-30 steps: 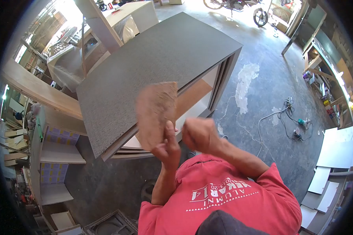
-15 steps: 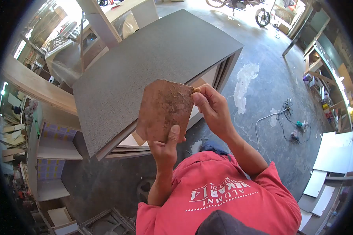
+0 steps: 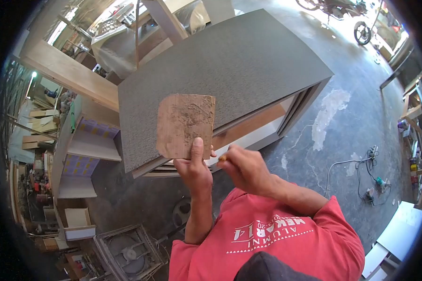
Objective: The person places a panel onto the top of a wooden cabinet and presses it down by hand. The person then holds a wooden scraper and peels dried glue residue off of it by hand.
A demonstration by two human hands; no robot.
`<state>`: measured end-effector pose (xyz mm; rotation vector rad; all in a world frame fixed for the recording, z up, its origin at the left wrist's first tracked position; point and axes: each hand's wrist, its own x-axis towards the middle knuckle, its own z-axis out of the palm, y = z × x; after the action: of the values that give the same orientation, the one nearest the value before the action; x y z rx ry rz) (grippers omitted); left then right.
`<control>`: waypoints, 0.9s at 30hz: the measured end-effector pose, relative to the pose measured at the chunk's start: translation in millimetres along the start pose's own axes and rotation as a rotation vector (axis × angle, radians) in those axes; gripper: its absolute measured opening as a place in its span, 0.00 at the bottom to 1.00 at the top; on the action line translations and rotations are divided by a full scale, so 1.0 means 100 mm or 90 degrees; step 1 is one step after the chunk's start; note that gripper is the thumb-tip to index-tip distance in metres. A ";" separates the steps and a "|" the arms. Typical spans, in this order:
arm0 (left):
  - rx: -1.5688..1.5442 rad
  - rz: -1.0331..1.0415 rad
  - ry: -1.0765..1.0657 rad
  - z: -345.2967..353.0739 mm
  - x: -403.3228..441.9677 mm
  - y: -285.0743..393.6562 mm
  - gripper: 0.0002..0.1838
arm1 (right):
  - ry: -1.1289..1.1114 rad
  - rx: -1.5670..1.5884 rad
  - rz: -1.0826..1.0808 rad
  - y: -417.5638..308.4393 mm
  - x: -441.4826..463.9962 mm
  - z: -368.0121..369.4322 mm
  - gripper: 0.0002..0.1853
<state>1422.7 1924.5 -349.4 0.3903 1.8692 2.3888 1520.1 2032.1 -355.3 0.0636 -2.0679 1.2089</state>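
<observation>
My left hand (image 3: 195,171) grips the lower edge of a thin brown wooden board (image 3: 173,124), its thumb flat on the face. Rough, dried-looking smears cover part of that face, and the board's left corners are cut or rounded. Just right of the board's lower edge, my right hand (image 3: 249,169) is closed in a pinch. A small yellow-brown lump (image 3: 222,158) shows between its fingertips, apart from the board; its material is unclear. Beyond both hands lies a cabinet with a grey textured top (image 3: 248,61).
An open shelf unit (image 3: 91,145) stands to the left, near wooden framing (image 3: 70,75). Low at the left front sits a dusty square frame with a round part (image 3: 129,253). Cables (image 3: 361,161) lie on the concrete floor at right, with white panels (image 3: 398,229) nearer me.
My right hand has come away from the board's upper right edge, down and toward me, with the lump in its fingertips. The board has turned slightly. The view has shifted left.
</observation>
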 end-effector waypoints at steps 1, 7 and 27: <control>-0.120 -0.045 -0.014 0.03 0.00 0.06 0.16 | -0.001 0.010 0.000 0.05 0.02 -0.04 0.04; -0.045 -0.012 -0.030 0.26 -0.30 0.18 0.17 | 0.006 0.249 0.228 0.36 0.25 -0.23 0.10; -0.005 -0.165 -0.082 0.10 -0.01 0.26 0.20 | 0.198 -0.195 0.035 0.93 0.09 -1.08 0.07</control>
<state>1428.9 1927.0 -322.0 0.2752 1.7363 2.1488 1538.8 2170.4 -386.1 -0.3077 -1.9604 0.8577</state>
